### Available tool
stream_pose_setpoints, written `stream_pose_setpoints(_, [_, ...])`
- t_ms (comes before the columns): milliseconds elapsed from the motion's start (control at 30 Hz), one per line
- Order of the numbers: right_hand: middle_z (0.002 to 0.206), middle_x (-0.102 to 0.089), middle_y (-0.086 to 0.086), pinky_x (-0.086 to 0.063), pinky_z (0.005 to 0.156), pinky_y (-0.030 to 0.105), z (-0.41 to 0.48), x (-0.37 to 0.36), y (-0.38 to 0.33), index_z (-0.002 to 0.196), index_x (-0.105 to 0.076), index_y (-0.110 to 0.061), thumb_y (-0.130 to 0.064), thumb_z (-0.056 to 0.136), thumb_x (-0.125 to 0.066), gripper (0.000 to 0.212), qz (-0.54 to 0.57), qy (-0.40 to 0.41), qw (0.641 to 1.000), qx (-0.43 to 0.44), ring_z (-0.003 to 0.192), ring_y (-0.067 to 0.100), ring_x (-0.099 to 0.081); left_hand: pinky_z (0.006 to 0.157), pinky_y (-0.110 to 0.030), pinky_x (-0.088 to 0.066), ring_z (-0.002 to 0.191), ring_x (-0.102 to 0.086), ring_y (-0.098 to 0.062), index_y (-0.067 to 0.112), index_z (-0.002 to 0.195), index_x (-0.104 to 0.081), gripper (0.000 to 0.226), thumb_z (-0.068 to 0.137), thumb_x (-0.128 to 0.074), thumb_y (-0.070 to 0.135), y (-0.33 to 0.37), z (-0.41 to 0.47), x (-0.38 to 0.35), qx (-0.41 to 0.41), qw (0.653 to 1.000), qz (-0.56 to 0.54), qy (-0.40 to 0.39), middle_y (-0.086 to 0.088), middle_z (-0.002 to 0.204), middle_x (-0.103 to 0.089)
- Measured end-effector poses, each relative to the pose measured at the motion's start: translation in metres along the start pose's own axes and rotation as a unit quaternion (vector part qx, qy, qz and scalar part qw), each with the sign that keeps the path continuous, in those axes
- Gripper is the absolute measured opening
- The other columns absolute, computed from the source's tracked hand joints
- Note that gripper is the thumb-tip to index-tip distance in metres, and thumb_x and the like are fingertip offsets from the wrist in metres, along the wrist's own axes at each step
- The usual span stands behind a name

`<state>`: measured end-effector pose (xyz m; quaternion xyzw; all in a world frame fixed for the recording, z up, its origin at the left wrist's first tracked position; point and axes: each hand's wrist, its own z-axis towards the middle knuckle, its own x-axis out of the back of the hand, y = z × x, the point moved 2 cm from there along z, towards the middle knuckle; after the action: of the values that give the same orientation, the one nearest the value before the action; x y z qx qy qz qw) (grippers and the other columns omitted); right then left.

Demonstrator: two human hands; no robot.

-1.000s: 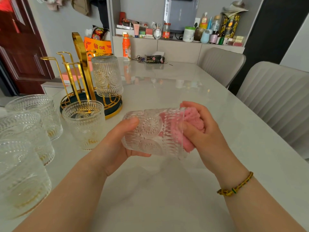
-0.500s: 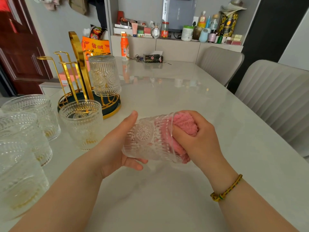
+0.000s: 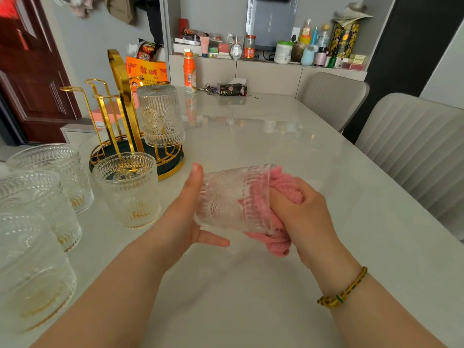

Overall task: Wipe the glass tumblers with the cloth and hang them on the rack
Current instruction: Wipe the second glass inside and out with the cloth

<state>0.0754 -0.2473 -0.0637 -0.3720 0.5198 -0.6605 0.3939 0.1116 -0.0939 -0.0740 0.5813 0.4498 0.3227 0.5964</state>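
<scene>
A clear embossed glass tumbler (image 3: 226, 199) lies on its side above the table, its mouth turned right. My left hand (image 3: 183, 217) holds its base end, thumb up along the top and fingers underneath. My right hand (image 3: 298, 209) grips a pink cloth (image 3: 278, 237) that is pushed partly into the tumbler's mouth and hangs out below it. The gold rack (image 3: 120, 106) stands at the back left with one tumbler (image 3: 160, 116) hung upside down on it. Several more tumblers stand upright at the left, the nearest to the rack being one tumbler (image 3: 128, 189).
The pale glossy table (image 3: 251, 285) runs forward and right. An orange bottle (image 3: 189, 72), keys and a dark box (image 3: 232, 89) lie at its far end. Two grey chairs (image 3: 414, 146) stand along the right side. A cluttered shelf sits behind.
The tumbler has turned in my hands. My left thumb has lifted from its side to the top, and more of the pink cloth now hangs out below the mouth.
</scene>
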Motion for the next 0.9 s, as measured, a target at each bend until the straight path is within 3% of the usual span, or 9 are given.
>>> stream_pose_setpoints(100, [0.065, -0.058, -0.011, -0.041, 0.044, 0.007, -0.005, 0.002, -0.012, 0.071, -0.057, -0.028, -0.017, 0.073, -0.071, 0.018, -0.071, 0.012, 0.994, 0.080, 0.051, -0.007, -0.054, 0.040, -0.025, -0.048, 0.051, -0.062, -0.017, 0.021, 0.088, -0.064, 0.068, 0.063, -0.027, 0.071, 0.000, -0.001, 0.002, 0.054, 0.998, 0.007, -0.016, -0.004, 0.064, -0.067])
stream_pose_setpoints(167, [0.067, -0.059, -0.013, -0.043, 0.049, 0.007, -0.004, 0.001, -0.008, 0.071, -0.057, -0.030, -0.019, 0.072, -0.071, 0.018, -0.067, 0.013, 0.995, 0.070, 0.054, -0.007, -0.055, 0.037, -0.021, -0.043, 0.040, -0.048, -0.014, 0.012, 0.082, -0.060, 0.060, 0.079, -0.030, 0.064, 0.000, -0.001, 0.000, 0.053, 0.999, 0.001, 0.011, -0.007, 0.053, -0.053])
stream_pose_setpoints(267, [0.073, -0.064, -0.002, -0.050, 0.056, 0.022, 0.002, -0.002, 0.005, 0.076, -0.062, -0.023, -0.022, 0.075, -0.070, 0.008, 0.019, 0.001, 0.999, -0.034, 0.061, 0.007, -0.060, 0.035, -0.020, -0.040, 0.035, -0.042, -0.012, 0.011, 0.079, -0.059, 0.048, 0.090, -0.034, 0.051, -0.002, 0.002, -0.005, 0.007, 0.997, -0.019, 0.076, -0.006, 0.051, -0.050])
stream_pose_setpoints(367, [0.084, -0.066, 0.011, -0.046, 0.043, 0.021, 0.003, -0.009, 0.011, 0.101, -0.065, -0.008, -0.032, 0.075, -0.066, 0.035, 0.127, -0.084, 0.979, -0.138, 0.053, 0.013, -0.061, 0.034, -0.021, -0.043, 0.038, -0.052, -0.010, 0.019, 0.083, -0.057, 0.033, 0.090, -0.041, 0.048, -0.002, 0.003, -0.007, -0.081, 0.987, -0.041, 0.131, 0.004, 0.052, -0.059])
stream_pose_setpoints(467, [0.102, -0.069, 0.016, -0.055, 0.073, 0.037, 0.000, -0.013, 0.015, 0.110, -0.063, -0.007, -0.045, 0.062, -0.064, 0.061, 0.189, -0.139, 0.951, -0.203, 0.087, 0.028, -0.068, 0.037, -0.023, -0.045, 0.052, -0.062, -0.006, 0.025, 0.093, -0.056, 0.035, 0.076, -0.048, 0.054, -0.004, 0.003, -0.008, -0.174, 0.976, -0.023, 0.131, 0.006, 0.069, -0.066])
stream_pose_setpoints(567, [0.095, -0.070, 0.016, -0.053, 0.060, 0.028, 0.000, -0.008, 0.013, 0.098, -0.065, -0.006, -0.032, 0.076, -0.066, 0.034, 0.122, -0.081, 0.977, -0.155, 0.078, 0.029, -0.067, 0.040, -0.025, -0.049, 0.055, -0.062, -0.007, 0.023, 0.101, -0.056, 0.045, 0.074, -0.051, 0.059, -0.006, 0.005, -0.005, -0.105, 0.989, -0.033, 0.099, 0.000, 0.080, -0.065])
stream_pose_setpoints(667, [0.075, -0.067, 0.003, -0.050, 0.061, 0.025, 0.001, 0.001, 0.006, 0.076, -0.062, -0.017, -0.018, 0.075, -0.069, 0.008, 0.007, 0.002, 0.999, -0.043, 0.068, 0.012, -0.063, 0.042, -0.027, -0.051, 0.062, -0.067, -0.012, 0.026, 0.103, -0.061, 0.067, 0.060, -0.031, 0.068, -0.004, 0.005, 0.001, 0.024, 0.999, -0.026, 0.020, 0.000, 0.082, -0.070])
stream_pose_setpoints(767, [0.065, -0.059, -0.014, -0.042, 0.048, 0.007, -0.004, -0.001, -0.007, 0.070, -0.056, -0.031, -0.016, 0.072, -0.072, 0.022, -0.072, 0.003, 0.995, 0.068, 0.053, -0.008, -0.054, 0.039, -0.023, -0.048, 0.065, -0.068, -0.018, 0.028, 0.100, -0.064, 0.063, 0.073, -0.026, 0.072, -0.005, 0.002, 0.005, 0.102, 0.994, -0.029, -0.008, -0.001, 0.083, -0.073])
stream_pose_setpoints(900, [0.068, -0.058, -0.016, -0.041, 0.048, 0.005, -0.002, -0.002, -0.004, 0.069, -0.055, -0.032, -0.020, 0.071, -0.073, 0.022, -0.061, 0.021, 0.996, 0.063, 0.055, -0.011, -0.054, 0.038, -0.020, -0.046, 0.046, -0.058, -0.017, 0.018, 0.087, -0.063, 0.048, 0.089, -0.034, 0.056, -0.009, 0.004, -0.001, 0.086, 0.995, -0.035, 0.033, -0.004, 0.058, -0.065])
